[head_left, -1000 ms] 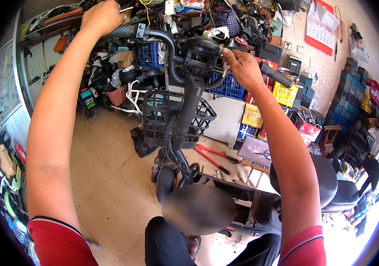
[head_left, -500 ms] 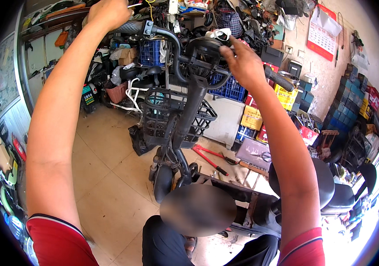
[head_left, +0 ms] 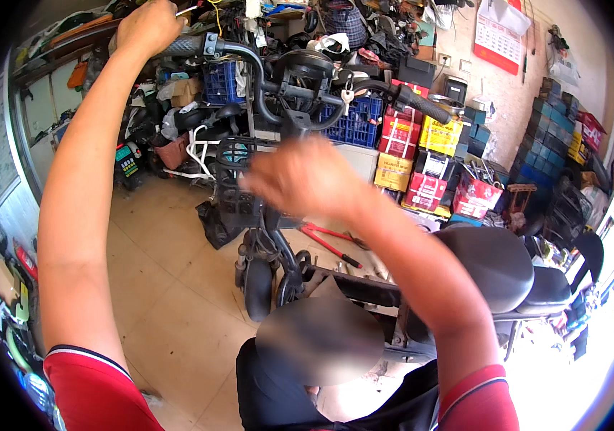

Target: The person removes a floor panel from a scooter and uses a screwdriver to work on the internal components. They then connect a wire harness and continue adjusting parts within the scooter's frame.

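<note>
A black scooter handlebar [head_left: 260, 68] spans the upper middle, on a dark steering column. My left hand [head_left: 150, 29] is closed at the outer end of the left handlebar grip [head_left: 182, 47], its fingertips hidden. A thin pale rod [head_left: 189, 10] shows beside its knuckles; I cannot tell what it belongs to. My right hand [head_left: 303, 176] is smeared by motion, in front of the steering column and the black basket [head_left: 229, 197]; I cannot see anything in it. A key [head_left: 348, 97] hangs by the round headlight [head_left: 305, 68]. The right handlebar grip [head_left: 423, 104] is bare.
Below the basket is the front wheel [head_left: 257, 287]. Red-handled cutters [head_left: 330, 244] lie on the tiled floor [head_left: 170, 280]. A black seat [head_left: 483, 269] stands at the right. Stacked boxes [head_left: 394, 172], blue crates [head_left: 354, 122] and shelves of parts line the back wall.
My right hand has left the area by the headlight and right handlebar and come down in front of the steering column. The key now shows. My left hand stays at the left grip.
</note>
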